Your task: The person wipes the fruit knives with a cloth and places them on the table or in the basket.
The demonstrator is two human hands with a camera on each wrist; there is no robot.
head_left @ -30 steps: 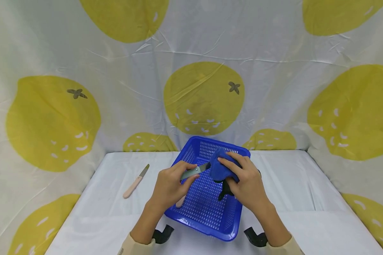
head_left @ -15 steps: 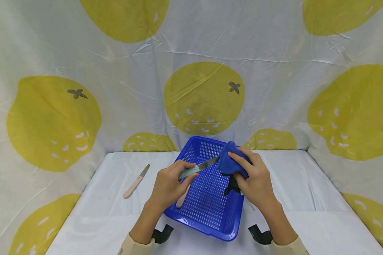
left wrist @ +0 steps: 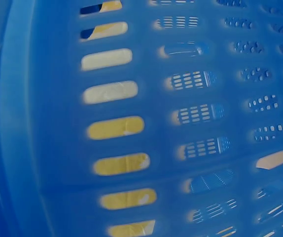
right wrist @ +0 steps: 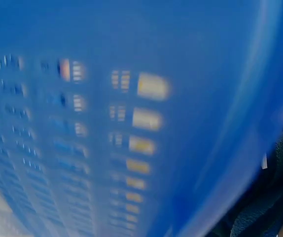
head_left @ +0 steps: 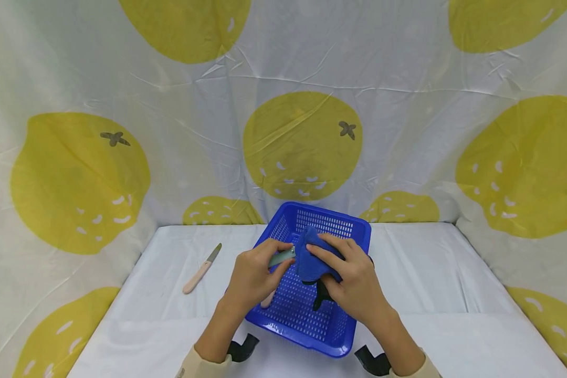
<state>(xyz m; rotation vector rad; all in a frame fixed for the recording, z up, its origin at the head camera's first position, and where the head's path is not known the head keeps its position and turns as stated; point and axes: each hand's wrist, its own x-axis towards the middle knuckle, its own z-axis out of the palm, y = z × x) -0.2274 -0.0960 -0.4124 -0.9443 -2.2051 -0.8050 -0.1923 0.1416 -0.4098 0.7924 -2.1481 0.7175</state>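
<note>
Against lemon-print fabric (head_left: 406, 142), left hand (head_left: 252, 270) grips pale-green-handled knife (head_left: 281, 257), right hand (head_left: 357, 278) blue cloth (head_left: 310, 261), above blue plastic basket (head_left: 307, 339); wiping appears unfinished.

- The left forearm (head_left: 219, 333) slants inward and away from the body.
- The left hand (head_left: 252, 270) pinches, thumb (head_left: 281, 270) below forefinger (head_left: 279, 245), back upward.
- The right forearm (head_left: 397, 341) slants inward likewise.
- The right hand (head_left: 356, 278) grips, fingers (head_left: 327, 256) bent leftward, its thumb beneath.
- The hands are near each other, apart.
</note>
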